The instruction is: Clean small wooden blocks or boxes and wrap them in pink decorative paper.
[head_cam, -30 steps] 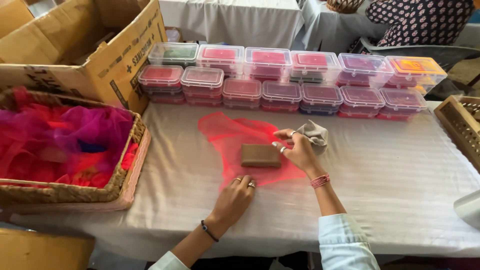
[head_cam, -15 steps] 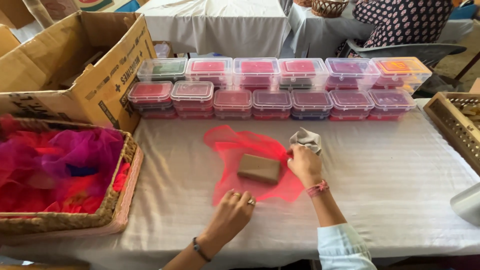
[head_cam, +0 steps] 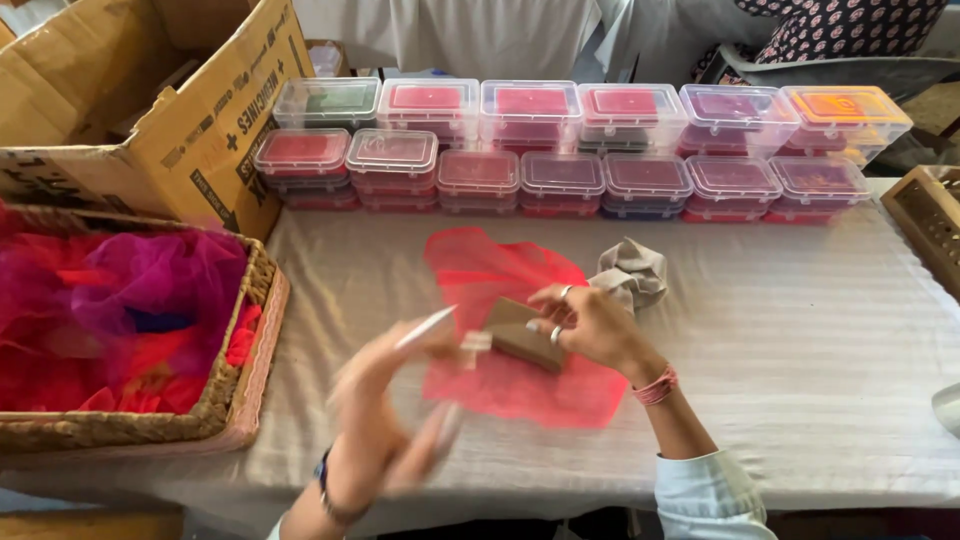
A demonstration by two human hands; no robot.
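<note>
Wrapping looks barely begun: red mesh cloth (head_cam: 505, 345) lies flat and unfolded on the desk (head_cam: 800, 330), small brown block (head_cam: 523, 335) sitting near its middle, no corner brought over it yet. Right hand (head_cam: 590, 322) rests on the block's right end, fingers curled around it. Left hand (head_cam: 385, 400) is motion-blurred above the cloth's left edge, fingers spread, something thin and pale at the fingertips; can't tell if held. Block: flat, rectangular, cardboard-coloured.

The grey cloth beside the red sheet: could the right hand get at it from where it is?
Probably yes. The right hand rests on the brown block, and the grey cloth lies just beyond it with nothing between.
</note>
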